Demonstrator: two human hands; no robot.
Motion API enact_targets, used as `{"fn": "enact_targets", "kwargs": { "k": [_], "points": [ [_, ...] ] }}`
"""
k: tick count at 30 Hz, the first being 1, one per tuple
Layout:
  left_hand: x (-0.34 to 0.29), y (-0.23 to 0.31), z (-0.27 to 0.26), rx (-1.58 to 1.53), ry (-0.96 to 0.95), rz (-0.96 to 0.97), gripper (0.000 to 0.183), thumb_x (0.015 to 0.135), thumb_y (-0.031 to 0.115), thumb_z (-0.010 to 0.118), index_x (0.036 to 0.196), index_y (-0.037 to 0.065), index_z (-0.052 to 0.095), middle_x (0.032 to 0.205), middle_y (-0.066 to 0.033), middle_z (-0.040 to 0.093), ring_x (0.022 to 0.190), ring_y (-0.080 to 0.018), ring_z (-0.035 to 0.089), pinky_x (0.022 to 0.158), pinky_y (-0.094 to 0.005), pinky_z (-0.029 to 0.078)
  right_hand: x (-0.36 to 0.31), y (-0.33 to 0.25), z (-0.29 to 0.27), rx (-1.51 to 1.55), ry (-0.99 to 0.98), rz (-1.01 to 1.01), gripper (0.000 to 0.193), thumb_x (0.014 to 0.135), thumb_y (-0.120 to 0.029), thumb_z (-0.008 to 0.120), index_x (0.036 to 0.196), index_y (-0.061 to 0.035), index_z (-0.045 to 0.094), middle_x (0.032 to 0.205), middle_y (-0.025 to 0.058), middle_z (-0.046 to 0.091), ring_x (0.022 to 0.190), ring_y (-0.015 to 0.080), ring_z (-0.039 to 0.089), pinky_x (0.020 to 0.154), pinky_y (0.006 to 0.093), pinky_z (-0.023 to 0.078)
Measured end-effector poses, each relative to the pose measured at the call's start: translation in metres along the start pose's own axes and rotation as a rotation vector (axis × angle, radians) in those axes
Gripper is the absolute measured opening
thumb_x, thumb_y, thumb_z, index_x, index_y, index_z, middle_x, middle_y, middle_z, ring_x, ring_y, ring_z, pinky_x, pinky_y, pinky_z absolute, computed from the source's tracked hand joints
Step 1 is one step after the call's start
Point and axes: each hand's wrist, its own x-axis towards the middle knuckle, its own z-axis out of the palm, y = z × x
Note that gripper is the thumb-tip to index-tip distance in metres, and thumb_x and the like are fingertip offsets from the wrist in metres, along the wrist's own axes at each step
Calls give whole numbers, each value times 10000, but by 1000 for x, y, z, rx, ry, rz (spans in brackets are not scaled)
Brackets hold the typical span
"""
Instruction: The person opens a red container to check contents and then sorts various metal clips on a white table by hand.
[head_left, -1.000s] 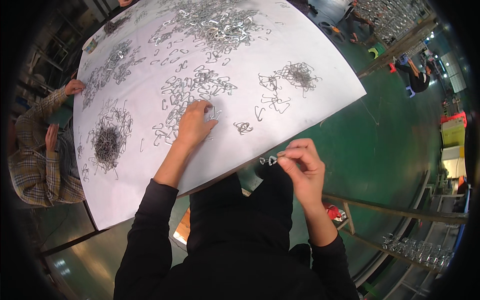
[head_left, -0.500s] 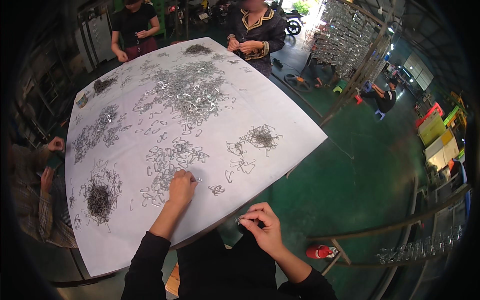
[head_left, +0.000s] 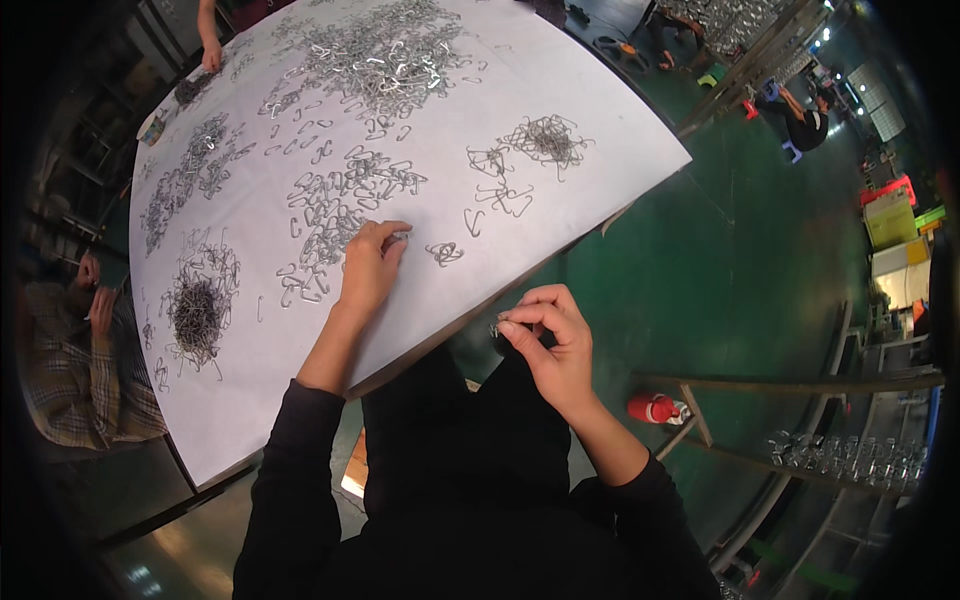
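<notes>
My left hand (head_left: 370,270) rests low over the white tabletop (head_left: 430,310), at the right side of a loose spread of shiny metal hooks (head_left: 330,210). Its thumb and fingers are pinched round a small metal hook, of which only a glint shows at the tips. Off the table's near edge, above my lap, my right hand (head_left: 556,350) pinches a small metal piece (head_left: 494,328); it looks like a hook, but its shape is mostly hidden. A little tangle of hooks (head_left: 444,254) lies right of my left hand.
Thinner wire hooks form a dark pile (head_left: 197,312) at left and another (head_left: 550,142) at right. A big heap of shiny hooks (head_left: 385,65) covers the far middle. Co-workers' hands show at left and far left. A red bottle-like object (head_left: 652,408) stands beside a metal frame.
The whole view has tilted downward, so table and hands appear higher in the picture. Both hands keep their pinch. The far-left co-worker's hand now reaches onto a dark pile.
</notes>
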Motion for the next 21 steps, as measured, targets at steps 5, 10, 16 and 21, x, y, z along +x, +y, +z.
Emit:
{"fn": "enact_targets", "kwargs": {
  "k": [5,10,16,21],
  "points": [
    [-14,57,0,-555,-125,-287,160,818,79,664,976,52,667,773,-8,626,692,-61,557,598,-212,452,2,2,1,-56,45,12,87,756,-72,708,840,-74,684,867,25,540,748,104,502,583,221,366],
    [-40,110,-2,-723,-132,-260,161,816,70,671,974,44,666,805,-14,650,718,-62,578,605,-198,451,3,1,5,-97,71,22,106,744,-66,716,844,-79,684,868,23,541,745,108,499,593,233,364],
    [-50,131,5,-501,-6,-38,138,753,11,689,891,17,688,826,-67,675,707,-109,599,633,-241,471,3,5,8,-127,86,-14,116,736,-24,706,836,-47,651,877,47,538,753,142,515,616,246,394],
    [-55,135,10,-522,46,-80,116,760,50,708,866,27,667,862,-40,683,734,-83,584,687,-235,420,2,17,11,-181,78,-121,143,728,-9,690,854,-24,624,901,66,543,750,153,526,622,245,406]
  ]
}}
